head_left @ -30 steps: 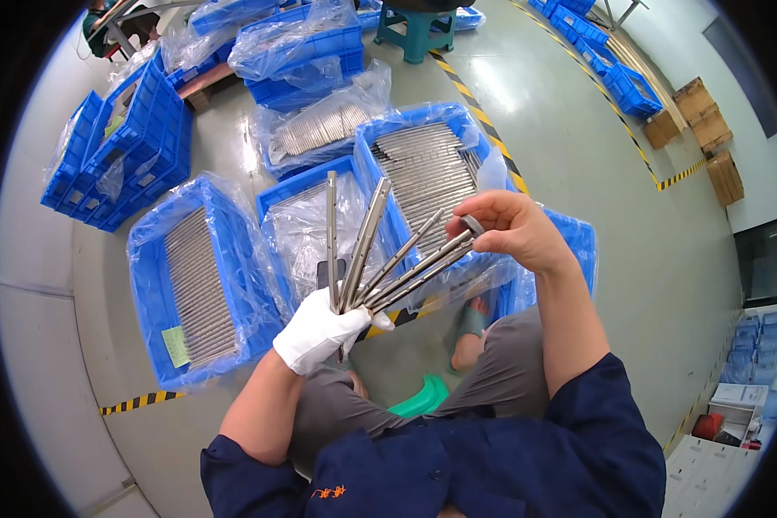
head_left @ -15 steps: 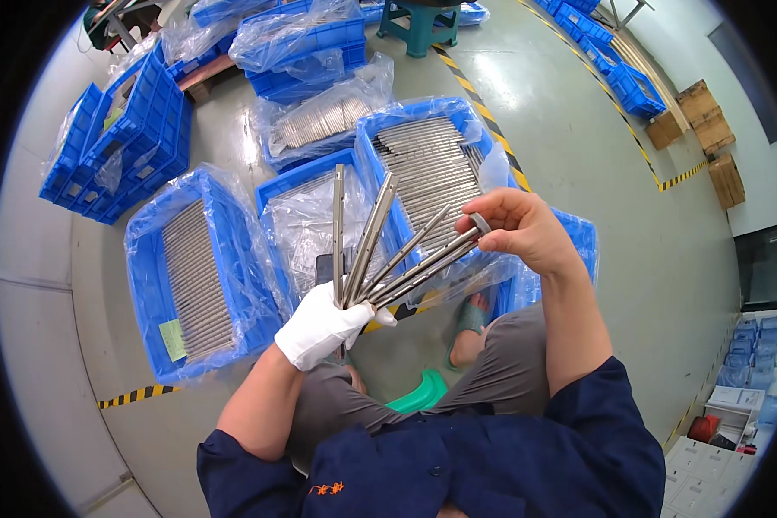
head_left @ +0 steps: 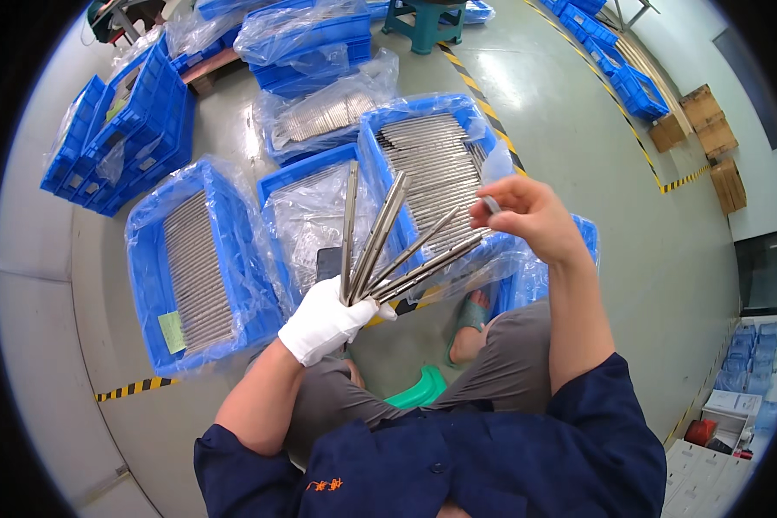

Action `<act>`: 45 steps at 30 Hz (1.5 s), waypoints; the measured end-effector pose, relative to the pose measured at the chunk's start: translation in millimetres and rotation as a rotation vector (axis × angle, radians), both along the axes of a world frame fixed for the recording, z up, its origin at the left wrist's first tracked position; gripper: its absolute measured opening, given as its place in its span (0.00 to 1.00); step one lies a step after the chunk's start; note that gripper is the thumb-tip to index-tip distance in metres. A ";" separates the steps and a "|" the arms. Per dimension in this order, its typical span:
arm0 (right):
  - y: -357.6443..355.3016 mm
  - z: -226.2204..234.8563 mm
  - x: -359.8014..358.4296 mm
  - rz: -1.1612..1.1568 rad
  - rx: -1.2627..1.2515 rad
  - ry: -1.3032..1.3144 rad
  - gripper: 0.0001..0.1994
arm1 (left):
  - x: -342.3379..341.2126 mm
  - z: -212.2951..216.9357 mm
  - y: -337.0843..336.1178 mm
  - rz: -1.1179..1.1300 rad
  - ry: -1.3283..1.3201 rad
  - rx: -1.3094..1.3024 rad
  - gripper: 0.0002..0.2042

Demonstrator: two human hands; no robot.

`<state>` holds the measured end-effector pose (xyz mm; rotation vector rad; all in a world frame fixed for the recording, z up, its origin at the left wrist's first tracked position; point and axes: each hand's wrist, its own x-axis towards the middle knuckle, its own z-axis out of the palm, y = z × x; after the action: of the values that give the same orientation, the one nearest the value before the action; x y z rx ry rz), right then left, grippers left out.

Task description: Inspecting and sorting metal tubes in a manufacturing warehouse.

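Observation:
My left hand (head_left: 326,321), in a white glove, is closed around several slim metal rods (head_left: 376,233). They spread upward and to the right in a fan, with small holes along some of them. A small round grey piece (head_left: 492,205) is pinched between the thumb and fingers of my bare right hand (head_left: 540,223). This hand hovers just beyond the tips of the rightmost rods, apart from them. Beneath it stands a blue crate (head_left: 373,142) lined with clear plastic and filled with rows of similar rods.
Another lined crate (head_left: 142,289) of rods lies at the left, with a pale green slip (head_left: 172,332). A middle crate (head_left: 272,183) holds plastic film and a dark flat object (head_left: 329,264). Stacked blue crates (head_left: 168,129) stand far left; a green stool (head_left: 423,30) is at the back.
My right hand has drawn the grey piece off the end of a rod and moved slightly up and right. The rods in my left hand have shifted only a little.

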<state>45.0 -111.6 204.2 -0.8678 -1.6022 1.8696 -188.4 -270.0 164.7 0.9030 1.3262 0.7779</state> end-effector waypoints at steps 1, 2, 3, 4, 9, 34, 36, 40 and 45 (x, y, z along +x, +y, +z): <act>0.1 -5.4 -6.9 0.002 -0.037 -0.013 0.15 | 1.3 0.4 -1.5 -0.009 0.010 -0.015 0.10; -0.9 -9.7 -13.2 0.003 -0.074 -0.027 0.15 | 3.3 2.5 -2.1 -0.017 0.021 -0.030 0.10; -2.1 -6.6 -14.4 0.047 -0.089 -0.041 0.14 | 6.5 7.2 -0.6 0.001 0.032 -0.049 0.10; -1.8 -6.8 -13.3 0.048 -0.088 -0.042 0.14 | 7.0 9.5 0.2 0.002 0.031 -0.048 0.10; -5.8 -0.1 -11.4 0.096 -0.024 -0.142 0.16 | 6.9 8.4 1.0 -0.099 0.167 -0.008 0.11; 4.3 -20.5 -15.0 0.237 -0.254 0.091 0.13 | 6.2 1.4 -5.2 -0.149 -0.169 -0.144 0.12; 3.8 -20.1 -12.6 0.246 -0.253 0.105 0.14 | 5.0 2.7 -6.4 -0.135 -0.155 -0.147 0.12; 0.7 -16.2 -9.7 0.254 -0.213 0.071 0.16 | 8.9 5.3 -6.7 -0.130 -0.190 -0.214 0.12; 0.7 -13.8 -10.5 0.289 -0.079 -0.130 0.15 | 5.2 10.0 -6.8 -0.171 -0.168 -0.237 0.12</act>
<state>34.5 -111.0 190.4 -0.8423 -1.8243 2.1247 -183.3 -276.8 174.7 0.7345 1.1492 0.5386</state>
